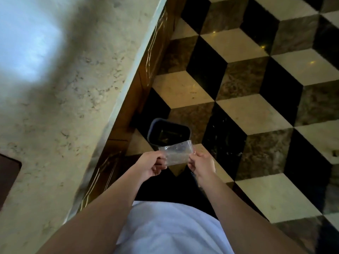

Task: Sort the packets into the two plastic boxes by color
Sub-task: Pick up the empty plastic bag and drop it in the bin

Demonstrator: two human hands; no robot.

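Head view looks steeply down, person standing beside the pale speckled stone bench (55, 110), which runs diagonally up the left side of frame. Both hands out in front at about waist level, holding one clear, crinkled plastic packet (175, 154) stretched between them. Left hand (153, 165) pinches the packet's left edge, thumb on top, fingers curled under. Right hand (201, 165) pinches the right edge the same way, fingers curled in toward the palm. Packet is flat, roughly rectangular, slightly tilted with its right end higher; see-through, so no colour readable; contents, if any, cannot tell. Packet is in the air, not touching the bench or anything else. Directly beyond it, a dark rounded-rectangular plastic bin (169, 132) stands on the floor just beside the bench's dark wood front (156, 52); the packet's top edge overlaps the bin's near rim in the picture. Bin interior is dark, something glossy at the bottom, can't make it out. Floor (256, 79) is glossy stone tile in a black, cream and brown cube pattern. Dark brown rounded-corner object (8, 178) lies on the bench at the far left edge, mostly cut off. Person wears a white top (170, 230) and dark trousers (176, 187). Upper left of the bench is washed out by a bright bluish glare.
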